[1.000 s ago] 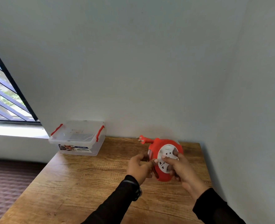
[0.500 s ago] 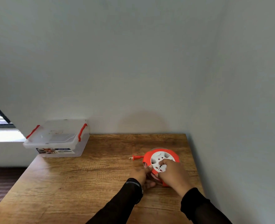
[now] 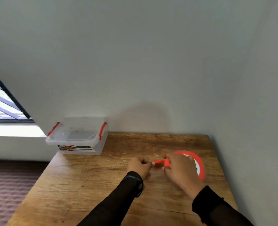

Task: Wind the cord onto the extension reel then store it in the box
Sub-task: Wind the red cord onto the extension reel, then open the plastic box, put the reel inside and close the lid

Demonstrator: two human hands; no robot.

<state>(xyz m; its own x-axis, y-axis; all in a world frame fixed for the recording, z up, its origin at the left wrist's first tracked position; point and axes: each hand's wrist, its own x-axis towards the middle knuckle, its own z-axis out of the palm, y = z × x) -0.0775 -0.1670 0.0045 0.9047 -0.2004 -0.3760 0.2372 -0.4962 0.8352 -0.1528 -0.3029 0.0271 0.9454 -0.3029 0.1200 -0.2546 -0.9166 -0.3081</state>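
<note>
Lowered onto the desk (image 3: 89, 190), extension reel (image 3: 199, 167) under the gripping right hand (image 3: 178, 167); left hand (image 3: 139, 165) pinches the plug (image 3: 158, 162). Seat plug fully before carrying to lidded box (image 3: 79, 137).

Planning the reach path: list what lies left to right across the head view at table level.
window → clear box → left hand → red plug → right hand → red reel, all but the window on the wooden table.
</note>
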